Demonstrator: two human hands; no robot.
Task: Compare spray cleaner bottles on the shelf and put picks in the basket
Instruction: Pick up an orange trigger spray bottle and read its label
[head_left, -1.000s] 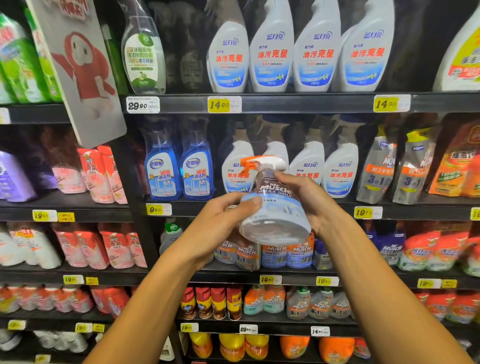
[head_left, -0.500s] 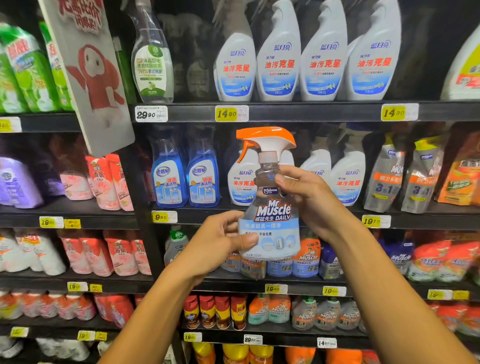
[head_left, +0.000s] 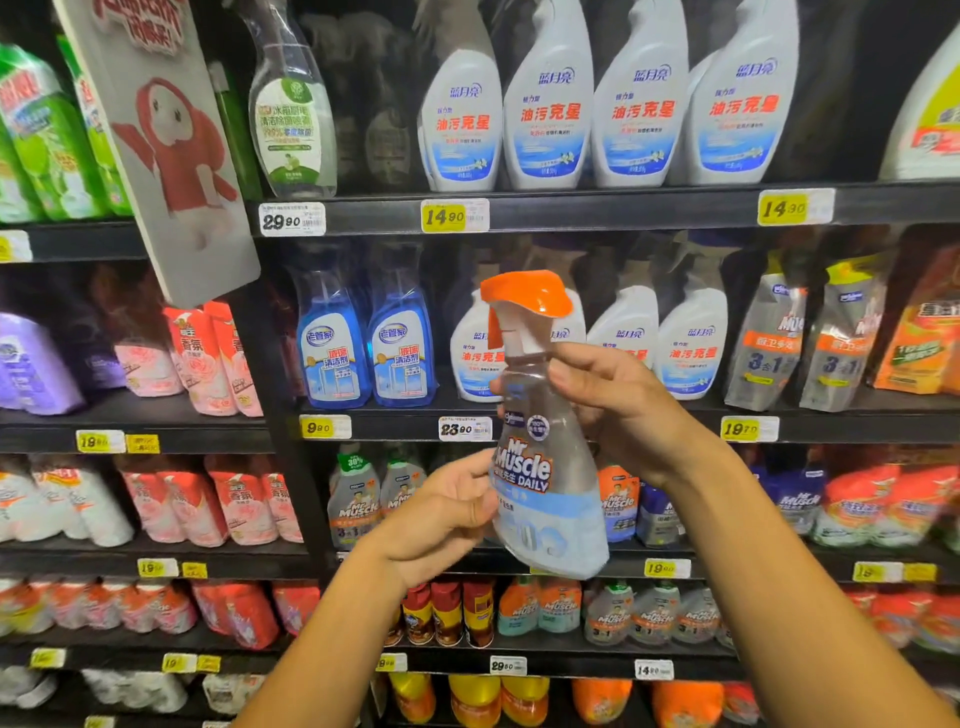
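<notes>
A clear Mr Muscle Daily spray bottle (head_left: 540, 483) with an orange trigger head is held upright in front of the shelves, its label turned a little to the left. My right hand (head_left: 618, 410) grips its neck just under the trigger. My left hand (head_left: 447, 514) holds the lower left side of the body with thumb and curled fingers. Behind it, white spray bottles (head_left: 691, 343) with red lettering stand on the middle shelf. No basket is in view.
Dark store shelves (head_left: 571, 213) carry price tags and rows of cleaners: white sprays on top, two blue glass-cleaner bottles (head_left: 363, 353), grey refill pouches (head_left: 769, 338) at right, pink packs at left. A hanging sign (head_left: 166, 145) juts out at the upper left.
The bottle was tipped with its base toward me, then raised upright with its label facing me. Now it is turned slightly left, and my left hand has slid lower on its side.
</notes>
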